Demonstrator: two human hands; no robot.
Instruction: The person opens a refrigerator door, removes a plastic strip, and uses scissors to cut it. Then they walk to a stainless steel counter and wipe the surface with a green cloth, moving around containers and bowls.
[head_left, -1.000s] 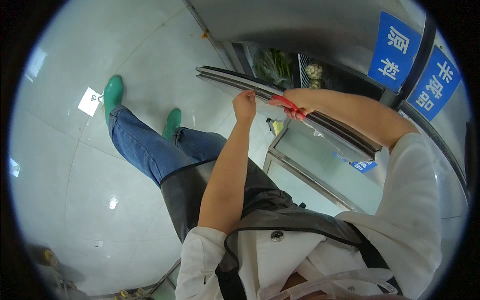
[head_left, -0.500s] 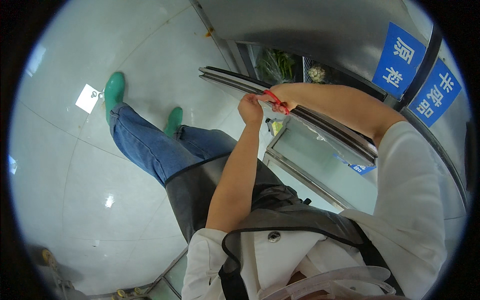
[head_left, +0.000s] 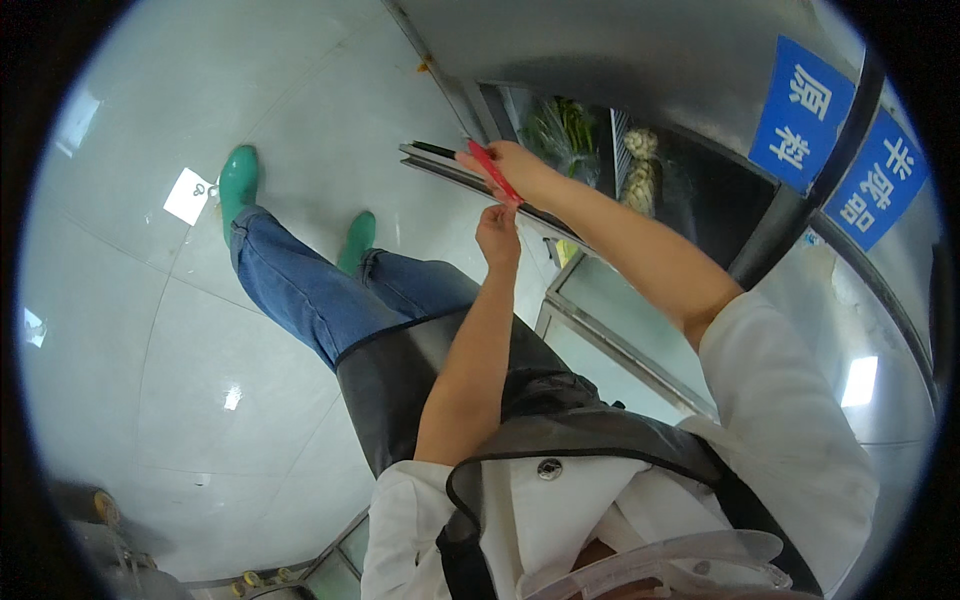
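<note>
A red band point(head_left: 495, 172) runs across the fingers of my right hand point(head_left: 522, 168). Its lower end lies at the fingertips of my left hand point(head_left: 497, 238), which are pinched on it. Beyond the band, the fingers of my right hand look stretched out; part of that hand is hidden. Both hands are in front of the edge of an open steel fridge door point(head_left: 440, 168), and my right forearm covers part of it. Whether my right hand touches the door, I cannot tell.
Inside the fridge are bagged green vegetables point(head_left: 562, 125) and pale round produce point(head_left: 640, 170). Blue labels point(head_left: 803, 115) mark the steel front point(head_left: 650, 50). Below the door stands a glass-topped frame point(head_left: 620, 320). Pale tiled floor point(head_left: 110, 300) lies left, with green boots point(head_left: 238, 180) and a white tag point(head_left: 186, 197).
The red band has gone from near my right wrist to across its fingers. My right hand has shifted up and left. The fridge opening shows more, and the door's long lower edge has swung away.
</note>
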